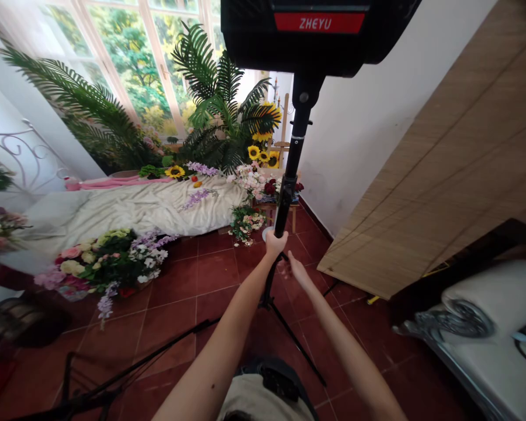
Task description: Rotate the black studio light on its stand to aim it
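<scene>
One hand on the stand, one off. At left, a flower bouquet (100,263) sits on the red tile floor (193,275). Left hand (275,244) wraps closed around the black stand pole (288,187), low down above the tripod legs (296,342), a steady place to hold it. ZHEYU light head (319,23) tops the pole. Right hand (298,270) is open, fingers loosely spread, gripping nothing, just beside the pole. Bamboo panel (438,152) leans at right, well apart from both hands.

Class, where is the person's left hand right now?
In the head view, the left hand grips the black light-stand pole at centre, just left of the right hand.
</scene>
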`<state>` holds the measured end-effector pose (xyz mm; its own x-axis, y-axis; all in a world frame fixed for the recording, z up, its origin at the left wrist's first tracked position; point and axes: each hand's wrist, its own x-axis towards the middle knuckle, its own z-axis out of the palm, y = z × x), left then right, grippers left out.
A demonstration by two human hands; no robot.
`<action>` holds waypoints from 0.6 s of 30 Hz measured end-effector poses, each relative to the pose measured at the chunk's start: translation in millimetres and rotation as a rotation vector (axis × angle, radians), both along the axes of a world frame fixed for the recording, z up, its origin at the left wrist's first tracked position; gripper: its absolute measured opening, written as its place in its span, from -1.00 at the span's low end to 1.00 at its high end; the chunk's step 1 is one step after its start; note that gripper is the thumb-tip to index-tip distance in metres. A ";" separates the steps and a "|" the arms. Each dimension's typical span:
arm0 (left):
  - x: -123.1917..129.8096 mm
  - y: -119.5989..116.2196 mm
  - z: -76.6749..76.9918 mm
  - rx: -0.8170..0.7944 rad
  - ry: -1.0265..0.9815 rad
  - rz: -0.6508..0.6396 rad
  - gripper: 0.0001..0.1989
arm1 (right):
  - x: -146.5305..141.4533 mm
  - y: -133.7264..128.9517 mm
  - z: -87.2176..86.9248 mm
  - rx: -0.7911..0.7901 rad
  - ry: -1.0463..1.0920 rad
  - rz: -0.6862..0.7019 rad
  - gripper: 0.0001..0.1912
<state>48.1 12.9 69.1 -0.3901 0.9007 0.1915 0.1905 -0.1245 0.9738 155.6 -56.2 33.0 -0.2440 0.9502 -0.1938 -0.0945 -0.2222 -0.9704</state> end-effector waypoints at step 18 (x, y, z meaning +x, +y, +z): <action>-2.1 0.7 -2.9 0.025 -0.016 -0.011 -0.73 | -27.4 71.6 224.8 0.797 0.067 0.191 -0.21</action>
<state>45.9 13.7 66.2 -0.3832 0.8999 0.2080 0.1736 -0.1511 0.9732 128.3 15.3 257.8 -0.4022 0.7373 0.5429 -0.1886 0.5135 -0.8371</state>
